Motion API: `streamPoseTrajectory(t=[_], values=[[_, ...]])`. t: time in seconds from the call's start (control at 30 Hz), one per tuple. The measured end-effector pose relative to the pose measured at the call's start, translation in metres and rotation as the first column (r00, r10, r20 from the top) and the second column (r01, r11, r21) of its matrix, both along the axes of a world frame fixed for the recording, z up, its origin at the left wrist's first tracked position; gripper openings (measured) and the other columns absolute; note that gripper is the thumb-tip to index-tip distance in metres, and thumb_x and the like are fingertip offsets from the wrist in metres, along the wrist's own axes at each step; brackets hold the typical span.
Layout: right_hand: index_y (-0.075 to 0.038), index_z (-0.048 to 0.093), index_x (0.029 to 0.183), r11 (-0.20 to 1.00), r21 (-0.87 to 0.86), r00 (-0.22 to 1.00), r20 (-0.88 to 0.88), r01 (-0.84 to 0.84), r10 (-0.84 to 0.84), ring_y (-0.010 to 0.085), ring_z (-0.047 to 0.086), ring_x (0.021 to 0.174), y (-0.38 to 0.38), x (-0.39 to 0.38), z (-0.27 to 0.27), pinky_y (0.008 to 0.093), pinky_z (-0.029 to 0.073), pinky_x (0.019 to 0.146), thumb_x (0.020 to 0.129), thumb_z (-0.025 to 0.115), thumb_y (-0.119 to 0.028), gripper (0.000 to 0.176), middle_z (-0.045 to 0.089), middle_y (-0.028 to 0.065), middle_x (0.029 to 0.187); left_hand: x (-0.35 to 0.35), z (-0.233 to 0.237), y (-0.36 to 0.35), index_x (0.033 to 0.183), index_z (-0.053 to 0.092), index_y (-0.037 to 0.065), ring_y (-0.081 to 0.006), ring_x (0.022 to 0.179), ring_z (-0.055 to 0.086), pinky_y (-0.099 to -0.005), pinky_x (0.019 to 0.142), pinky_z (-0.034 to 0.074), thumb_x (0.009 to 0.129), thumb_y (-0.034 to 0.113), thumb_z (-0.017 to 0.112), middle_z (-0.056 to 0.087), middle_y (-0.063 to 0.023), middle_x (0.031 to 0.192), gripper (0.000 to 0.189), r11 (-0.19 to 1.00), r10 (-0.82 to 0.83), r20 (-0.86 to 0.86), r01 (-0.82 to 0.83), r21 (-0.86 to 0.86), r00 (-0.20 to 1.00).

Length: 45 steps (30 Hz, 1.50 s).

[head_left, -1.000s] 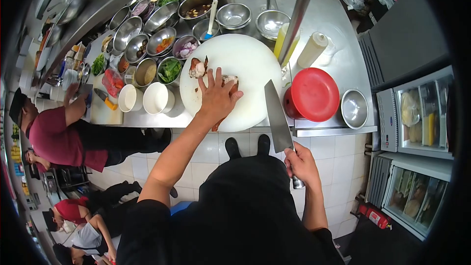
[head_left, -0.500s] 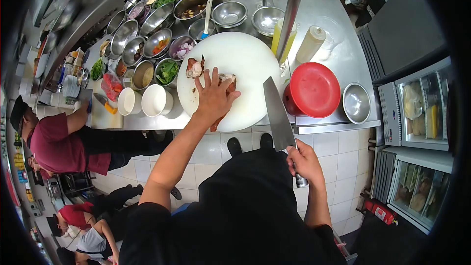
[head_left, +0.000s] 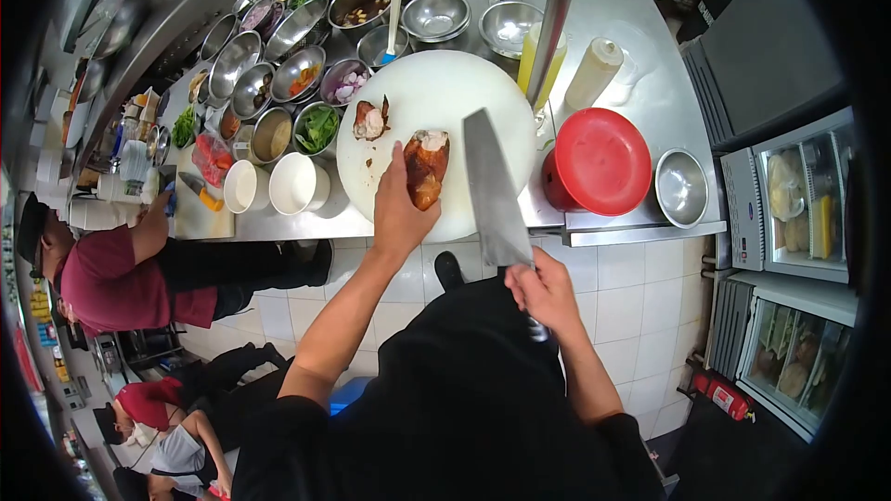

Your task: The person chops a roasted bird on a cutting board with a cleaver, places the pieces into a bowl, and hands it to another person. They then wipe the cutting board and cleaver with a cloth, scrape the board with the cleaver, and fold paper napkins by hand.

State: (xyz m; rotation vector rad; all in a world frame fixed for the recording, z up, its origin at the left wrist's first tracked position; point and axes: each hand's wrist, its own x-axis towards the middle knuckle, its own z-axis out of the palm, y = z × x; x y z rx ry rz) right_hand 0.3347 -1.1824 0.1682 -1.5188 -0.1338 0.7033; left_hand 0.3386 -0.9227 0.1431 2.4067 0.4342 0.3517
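On the round white cutting board [head_left: 371,186] lies a browned piece of roast poultry [head_left: 429,170], its pale cut end pointing away from me. My left hand [head_left: 405,215] grips its near end, fingers along the left side and thumb at the right. A smaller cut piece of the roast meat [head_left: 371,119] rests farther up the board, with a dark scrap near it. My right hand [head_left: 546,293] is closed around the handle of a cleaver [head_left: 492,190]. The broad blade points away from me over the board's right part, apart from the meat.
Right of the board are a red plate [head_left: 603,162], a steel bowl [head_left: 681,187] and squeeze bottles [head_left: 594,72]. A metal post [head_left: 555,23] rises beside them. White bowls [head_left: 298,183] and several ingredient bowls crowd the left. A co-worker in maroon [head_left: 116,269] stands at left.
My left hand has gone from lying spread over the poultry to gripping its near end, leaving the piece exposed. The cleaver and right hand have moved left, toward the meat.
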Motion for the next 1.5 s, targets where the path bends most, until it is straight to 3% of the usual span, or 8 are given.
streamPoseTrajectory(t=[0.1,0.33,0.6,0.8,1.03,1.33,1.4,1.5], values=[[-0.002,0.053,0.078,0.999,0.004,0.996,0.080,-0.033,0.032,0.0083,0.047,0.044,0.038,0.012,-0.003,0.0242,0.037,0.042,0.095,0.047,-0.013,0.021,0.053,0.0029,0.058,-0.004,0.006,0.007,0.148,0.025,0.002,-0.0299,0.108,0.061,-0.0334,0.092,0.049,0.067,0.014,0.078,0.057,-0.0228,0.122,0.098,0.980,0.066,0.035,-0.058,-0.192,0.997],[-0.003,0.049,0.074,0.997,0.066,0.950,0.308,0.033,-0.052,0.0085,0.048,0.044,0.093,0.036,-0.023,0.0258,0.037,0.040,0.096,0.046,-0.014,0.025,0.051,0.0023,0.057,-0.007,-0.001,0.019,0.143,0.035,0.000,-0.0257,0.103,0.063,-0.0338,0.087,0.052,0.067,0.015,0.078,0.058,-0.0211,0.119,0.088,0.971,0.031,0.092,-0.008,-0.240,0.995],[-0.001,0.048,0.076,0.980,0.165,0.994,-0.017,0.111,-0.110,0.0103,0.049,0.044,0.099,0.047,-0.016,0.0271,0.039,0.037,0.095,0.045,-0.013,0.022,0.053,0.0046,0.063,-0.008,-0.003,0.021,0.139,0.042,-0.001,-0.0247,0.109,0.059,-0.0344,0.087,0.051,0.070,0.015,0.079,0.055,-0.0207,0.123,0.080,0.970,0.045,0.066,-0.028,-0.240,0.997],[0.001,0.049,0.074,0.997,0.078,0.991,0.131,0.010,-0.020,0.0118,0.052,0.046,0.107,0.051,-0.030,0.0297,0.040,0.038,0.094,0.048,-0.015,0.026,0.058,0.0073,0.061,-0.006,-0.007,0.021,0.130,0.049,-0.002,-0.0333,0.109,0.057,-0.0405,0.093,0.048,0.067,0.016,0.076,0.055,-0.0207,0.116,0.071,0.997,0.022,0.153,-0.010,-0.078,0.988],[0.000,0.051,0.078,0.989,-0.001,0.987,-0.074,-0.146,0.146,0.0113,0.051,0.045,0.095,0.021,-0.008,0.0287,0.041,0.038,0.095,0.045,-0.016,0.024,0.056,0.0057,0.063,-0.009,-0.016,0.030,0.132,0.049,0.000,-0.0257,0.113,0.054,-0.0367,0.088,0.050,0.073,0.013,0.072,0.053,-0.0168,0.124,0.065,0.995,0.080,0.156,-0.069,-0.075,0.984],[0.000,0.052,0.080,0.983,-0.158,0.995,0.028,-0.093,0.098,0.0094,0.051,0.046,0.066,-0.020,0.000,0.0270,0.041,0.039,0.096,0.046,-0.016,0.023,0.056,0.0048,0.063,-0.007,-0.017,0.064,0.128,0.054,-0.002,-0.0188,0.090,0.062,-0.0285,0.076,0.051,0.085,0.016,0.060,0.063,-0.0134,0.106,0.047,0.738,0.355,0.119,-0.199,-0.645,0.927],[0.002,0.053,0.084,0.974,-0.208,0.987,0.108,-0.093,0.118,0.0158,0.056,0.048,0.064,-0.018,-0.004,0.0312,0.044,0.043,0.095,0.047,-0.015,0.022,0.058,0.0080,0.061,-0.009,-0.029,0.073,0.125,0.055,-0.002,-0.0152,0.081,0.063,-0.0255,0.065,0.051,0.086,0.017,0.060,0.064,-0.0130,0.101,0.044,0.789,0.331,0.191,-0.160,-0.593,0.924],[0.004,0.053,0.088,0.945,-0.322,0.898,0.398,-0.054,0.187,0.0280,0.060,0.051,0.068,-0.017,0.001,0.0371,0.047,0.050,0.094,0.048,-0.012,0.018,0.059,0.0138,0.059,-0.014,0.010,0.048,0.117,0.056,-0.001,-0.0118,0.061,0.059,-0.0217,0.048,0.046,0.084,0.015,0.063,0.065,-0.0124,0.094,0.037,0.706,0.295,-0.058,-0.259,-0.659,0.954]])
